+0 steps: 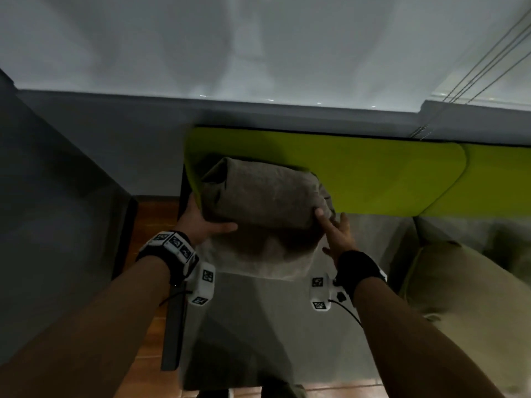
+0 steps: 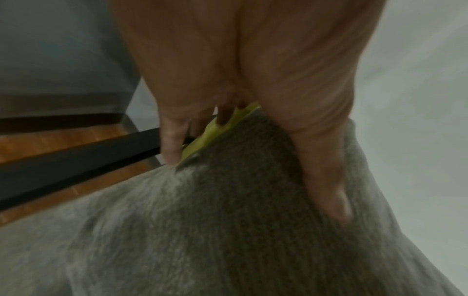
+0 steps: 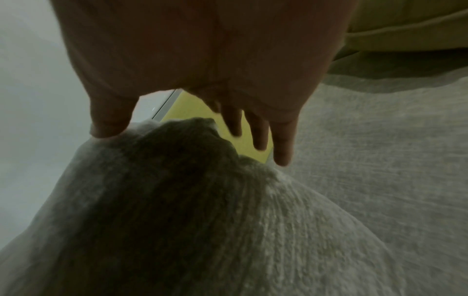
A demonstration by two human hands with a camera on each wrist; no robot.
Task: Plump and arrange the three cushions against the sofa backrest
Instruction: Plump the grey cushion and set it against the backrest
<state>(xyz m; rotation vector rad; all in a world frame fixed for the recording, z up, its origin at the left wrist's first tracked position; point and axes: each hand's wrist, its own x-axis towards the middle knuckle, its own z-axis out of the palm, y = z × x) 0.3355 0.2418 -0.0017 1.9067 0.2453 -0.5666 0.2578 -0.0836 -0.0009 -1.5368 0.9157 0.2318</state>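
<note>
Dim room, pale light from above, motion blur, wide-angle edge distortion

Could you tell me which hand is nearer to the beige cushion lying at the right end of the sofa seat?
The right hand. It touches the right end of the grey-brown cushion, on the side facing the beige cushion. The left hand holds the grey-brown cushion's far left end.

A grey cushion (image 1: 264,196) leans on the green backrest (image 1: 373,173) at the sofa's left end, with a dark armrest bar (image 1: 172,326) just beside it. Bare grey seat (image 1: 373,239) lies open to its right, up to a tan cushion (image 1: 465,297).
</note>
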